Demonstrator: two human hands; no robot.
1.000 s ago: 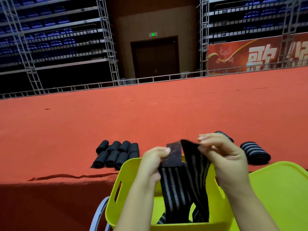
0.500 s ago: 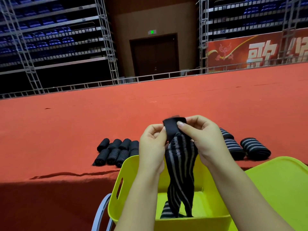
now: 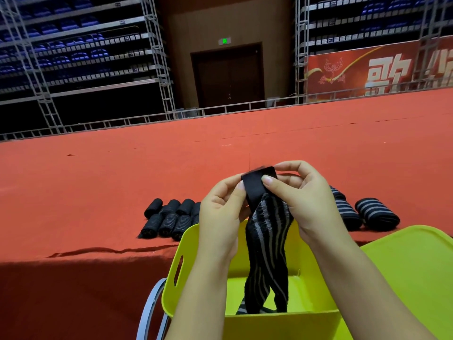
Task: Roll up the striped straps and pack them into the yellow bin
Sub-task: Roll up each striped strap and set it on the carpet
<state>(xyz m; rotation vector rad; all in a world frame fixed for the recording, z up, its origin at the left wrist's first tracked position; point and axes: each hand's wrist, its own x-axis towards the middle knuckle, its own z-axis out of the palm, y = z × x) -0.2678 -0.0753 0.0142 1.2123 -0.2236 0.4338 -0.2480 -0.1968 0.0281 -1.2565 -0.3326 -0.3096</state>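
Rolling start: both hands pinch the striped strap [image 3: 267, 244] by its plain end.
Fold that tab tight and square; keep the tail hanging untwisted into the yellow bin [image 3: 282, 326].

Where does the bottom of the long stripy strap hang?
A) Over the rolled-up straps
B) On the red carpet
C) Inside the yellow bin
C: both hands, left hand and right hand, pinch the top of the striped strap, and its lower end drops down inside the yellow bin.
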